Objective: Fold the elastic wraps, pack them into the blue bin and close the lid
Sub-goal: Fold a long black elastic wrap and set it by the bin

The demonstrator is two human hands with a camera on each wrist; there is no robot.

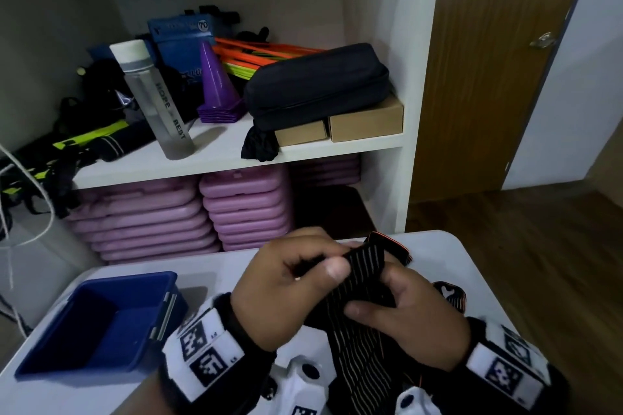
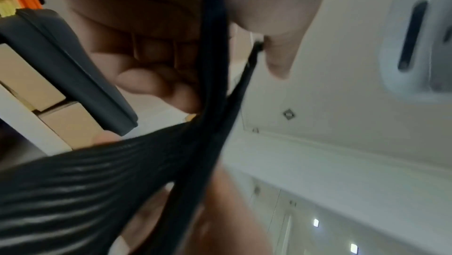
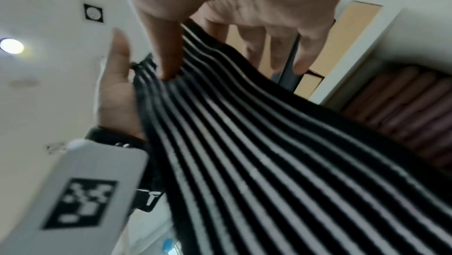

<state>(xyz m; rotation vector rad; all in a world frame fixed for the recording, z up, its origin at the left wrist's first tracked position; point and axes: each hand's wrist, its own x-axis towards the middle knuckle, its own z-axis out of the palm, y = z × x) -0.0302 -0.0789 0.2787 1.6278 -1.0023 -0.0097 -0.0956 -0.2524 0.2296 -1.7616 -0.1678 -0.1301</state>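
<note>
A black elastic wrap (image 1: 365,283) with thin pale stripes is held above the white table (image 1: 435,253), its tail hanging down toward me. My left hand (image 1: 286,283) pinches the folded top of the wrap between thumb and fingers. My right hand (image 1: 408,317) grips the wrap from the right, thumb across its front. The wrap (image 3: 257,153) fills the right wrist view under my right thumb. In the left wrist view the wrap (image 2: 208,85) runs between my curled fingers. The blue bin (image 1: 101,323) stands open and empty at the table's left. A second wrap (image 1: 451,295) lies right of my hands.
A white shelf (image 1: 236,152) behind the table holds a clear bottle (image 1: 151,98), a purple cone (image 1: 217,81), a black pouch (image 1: 317,84) and cardboard boxes (image 1: 365,121). Pink stacked pads (image 1: 188,216) fill the space below. A wooden door (image 1: 488,77) stands at right.
</note>
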